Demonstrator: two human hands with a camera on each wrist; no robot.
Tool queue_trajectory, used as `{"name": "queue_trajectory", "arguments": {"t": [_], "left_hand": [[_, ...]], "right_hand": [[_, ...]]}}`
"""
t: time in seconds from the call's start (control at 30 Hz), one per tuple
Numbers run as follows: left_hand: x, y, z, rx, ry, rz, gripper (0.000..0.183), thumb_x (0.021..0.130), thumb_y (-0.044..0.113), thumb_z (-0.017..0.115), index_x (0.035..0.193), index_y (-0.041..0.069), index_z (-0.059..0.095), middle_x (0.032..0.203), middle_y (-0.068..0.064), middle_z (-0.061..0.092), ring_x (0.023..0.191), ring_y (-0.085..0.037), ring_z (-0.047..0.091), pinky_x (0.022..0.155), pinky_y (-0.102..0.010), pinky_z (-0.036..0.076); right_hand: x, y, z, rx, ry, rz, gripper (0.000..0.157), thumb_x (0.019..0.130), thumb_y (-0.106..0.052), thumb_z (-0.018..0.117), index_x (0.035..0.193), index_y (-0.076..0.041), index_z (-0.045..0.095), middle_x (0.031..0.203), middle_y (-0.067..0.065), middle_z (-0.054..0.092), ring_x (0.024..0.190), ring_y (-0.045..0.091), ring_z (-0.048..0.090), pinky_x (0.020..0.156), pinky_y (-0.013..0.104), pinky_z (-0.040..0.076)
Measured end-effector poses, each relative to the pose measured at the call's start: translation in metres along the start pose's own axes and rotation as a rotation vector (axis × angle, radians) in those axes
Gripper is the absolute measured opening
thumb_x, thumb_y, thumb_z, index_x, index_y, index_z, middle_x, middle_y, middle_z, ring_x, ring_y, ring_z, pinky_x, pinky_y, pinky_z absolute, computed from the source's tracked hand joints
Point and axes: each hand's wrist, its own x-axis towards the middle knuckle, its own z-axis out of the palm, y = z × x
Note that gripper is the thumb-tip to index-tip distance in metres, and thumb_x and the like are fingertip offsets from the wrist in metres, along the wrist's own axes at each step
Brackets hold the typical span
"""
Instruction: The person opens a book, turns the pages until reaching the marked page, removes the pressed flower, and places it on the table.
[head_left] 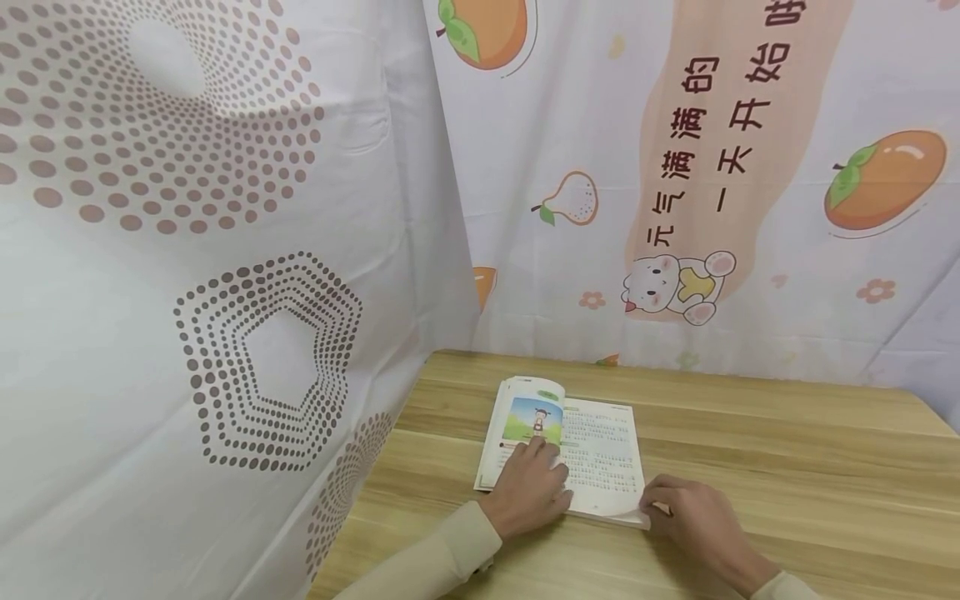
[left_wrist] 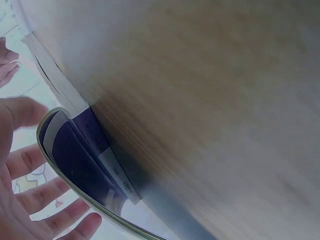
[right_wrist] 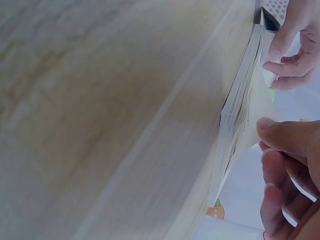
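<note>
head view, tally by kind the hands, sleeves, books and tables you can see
Hands, left hand and right hand: 2
Sleeves, left sleeve and right sleeve: 2
Books, one open book: 1
Tables, one wooden table: 1
Total: 6

Your left hand [left_wrist: 32,200]: fingers spread along the curled side of an open book [left_wrist: 92,135] | book: dark-and-white spine, wood-grain table [left_wrist: 175,100] under it | your right hand [left_wrist: 6,55]: partly visible at left edge | pale printed cloth [left_wrist: 7,21]: behind your hands
</note>
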Motion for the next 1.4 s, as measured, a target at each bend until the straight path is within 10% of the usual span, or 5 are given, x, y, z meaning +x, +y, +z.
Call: {"name": "queue_trajectory", "arguments": {"t": [0.33, 0.83, 1.2, 1.4], "left_hand": [[0.001, 0.004, -0.006, 0.024, -0.115, -0.022, 0.057, 0.084, 0.079, 0.061, 0.094, 0.024, 0.073, 0.113, 0.001, 0.065, 0.107, -0.022, 0.054, 0.085, -0.038, 0.049], [0.000, 0.003, 0.000, 0.050, -0.011, 0.000, 0.032, 0.097, 0.050, 0.061, 0.089, 0.021, 0.072, 0.102, 0.002, 0.068, 0.101, -0.022, 0.058, 0.078, -0.036, 0.050], [0.004, 0.005, -0.001, 0.026, 0.022, -0.105, 0.056, 0.097, 0.031, 0.060, 0.141, -0.001, 0.051, 0.102, -0.006, 0.074, 0.098, -0.023, 0.066, 0.075, -0.035, 0.054], [0.004, 0.004, -0.003, -0.032, 0.233, -0.153, 0.085, 0.083, 0.014, 0.065, 0.158, 0.000, 0.026, 0.132, -0.027, 0.056, 0.069, -0.016, 0.052, 0.052, -0.021, 0.028]], "right_hand": [[0.005, -0.001, -0.003, 0.023, 0.140, -0.004, 0.033, 0.059, -0.010, 0.096, 0.073, -0.028, 0.071, 0.085, -0.013, 0.072, 0.060, -0.013, 0.042, 0.049, 0.011, 0.035], [0.008, -0.002, -0.003, 0.114, 0.192, 0.024, 0.040, 0.063, -0.005, 0.094, 0.096, -0.018, 0.075, 0.093, -0.006, 0.070, 0.058, -0.013, 0.039, 0.046, 0.010, 0.032], [0.001, -0.006, -0.003, 0.156, -0.015, 0.200, 0.057, 0.076, -0.015, 0.090, 0.128, -0.010, 0.068, 0.105, -0.003, 0.069, 0.059, -0.010, 0.041, 0.049, 0.020, 0.037], [-0.002, -0.004, -0.001, 0.065, -0.137, 0.161, 0.037, 0.074, -0.023, 0.091, 0.107, -0.016, 0.076, 0.109, -0.002, 0.071, 0.077, 0.005, 0.062, 0.064, 0.028, 0.054]]}}
